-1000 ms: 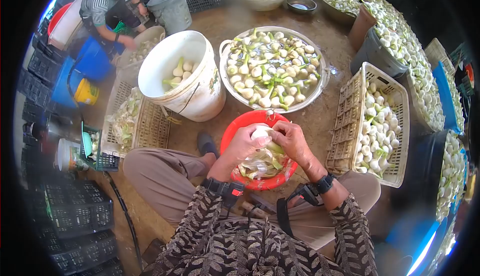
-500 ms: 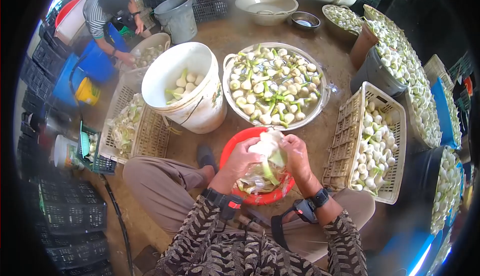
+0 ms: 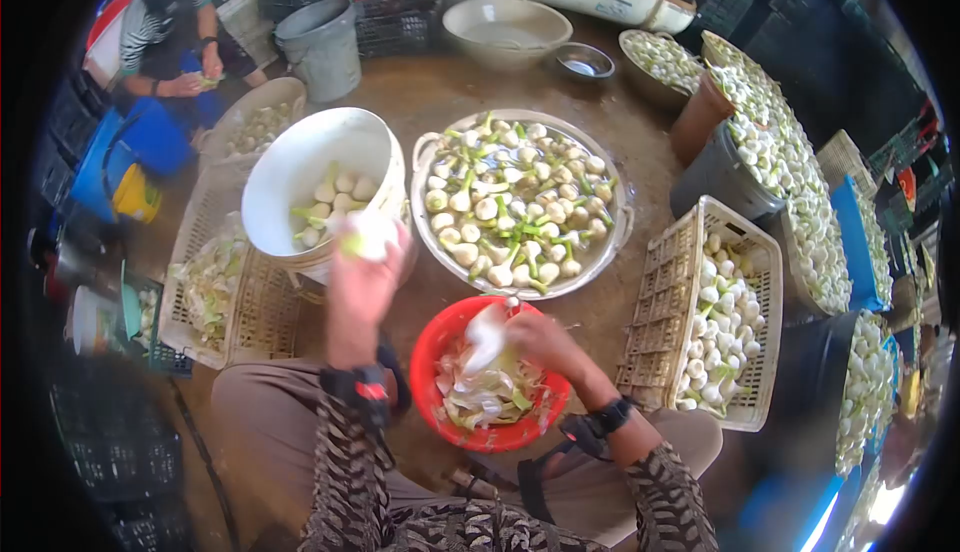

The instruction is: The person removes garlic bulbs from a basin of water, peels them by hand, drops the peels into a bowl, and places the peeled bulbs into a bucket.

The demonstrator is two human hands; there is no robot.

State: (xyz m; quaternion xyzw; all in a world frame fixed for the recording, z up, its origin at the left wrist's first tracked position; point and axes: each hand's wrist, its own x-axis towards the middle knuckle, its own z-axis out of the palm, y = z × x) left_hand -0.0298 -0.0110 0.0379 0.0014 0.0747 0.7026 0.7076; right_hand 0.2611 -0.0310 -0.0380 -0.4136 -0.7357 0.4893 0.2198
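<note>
Brown floor (image 3: 640, 182) | left hand (image 3: 364, 277) extended by white bucket (image 3: 272, 177), fingers round bulb (image 3: 368, 236) | right hand (image 3: 545, 338) over red basin (image 3: 427, 377), pinching peel (image 3: 486, 340)

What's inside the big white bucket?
Pale bulbs, some with green stems, lie in the white bucket; what lies beneath them, or behind the left hand, is covered.

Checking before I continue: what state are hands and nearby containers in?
Left hand, holding a blurred bulb
Right hand, beside blurred peel, grip unclear
White bucket, partly filled with bulbs
Red basin, holding peelings
Round basin, crowded with bulbs
Right crate, partly filled with bulbs
Left crate, holding peelings
</note>
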